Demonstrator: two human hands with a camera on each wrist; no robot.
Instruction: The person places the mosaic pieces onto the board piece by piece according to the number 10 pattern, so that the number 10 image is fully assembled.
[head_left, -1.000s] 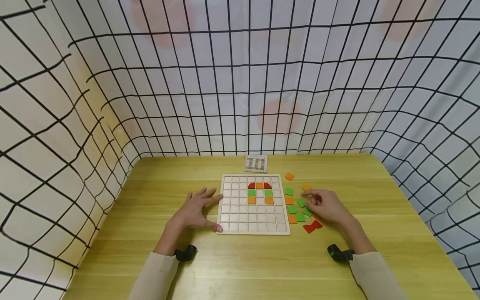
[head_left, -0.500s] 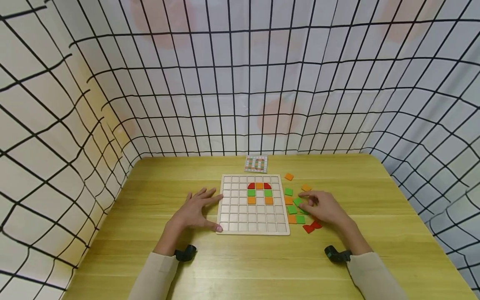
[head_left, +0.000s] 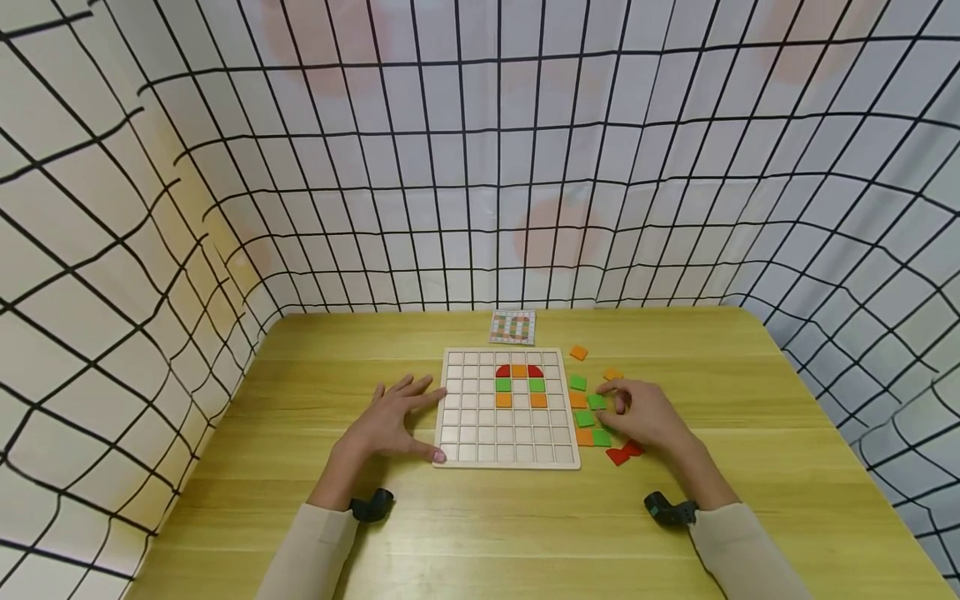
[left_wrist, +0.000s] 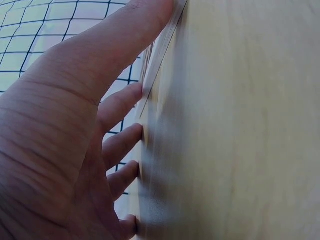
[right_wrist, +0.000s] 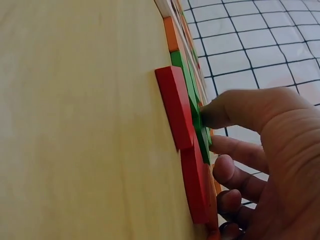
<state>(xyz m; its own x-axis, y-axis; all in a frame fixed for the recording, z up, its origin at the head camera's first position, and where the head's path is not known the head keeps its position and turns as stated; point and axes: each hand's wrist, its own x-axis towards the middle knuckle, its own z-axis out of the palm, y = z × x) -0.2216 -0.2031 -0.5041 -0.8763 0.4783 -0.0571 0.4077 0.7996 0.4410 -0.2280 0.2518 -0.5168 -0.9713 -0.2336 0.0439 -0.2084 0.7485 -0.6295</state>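
Observation:
A pale wooden grid board (head_left: pixel 468 425) lies on the table, with red, green and orange pieces set in an arch on it. My left hand (head_left: pixel 390 421) is spread at its left edge, thumb (left_wrist: pixel 150 20) and index fingertip touching the rim. To the right of the board, my right hand (head_left: pixel 648 412) has thumb (right_wrist: pixel 215 112) and index finger at opposite edges of a green square tile (head_left: pixel 596 402), pinching it low over the table. The right hand's other fingers are curled. Part of the loose pile is hidden beneath this hand.
Loose green and orange tiles (head_left: pixel 577 382) lie along the board's right side, with red curved pieces (head_left: pixel 618 457) nearest me. A small pattern card (head_left: pixel 513 327) lies behind the board. Black-lined white cloth (head_left: pixel 480 167) surrounds the table (head_left: pixel 465 533).
My right hand has moved slightly left toward the board, and the green tile at its fingertips has shifted left with it. The left hand stays where it was.

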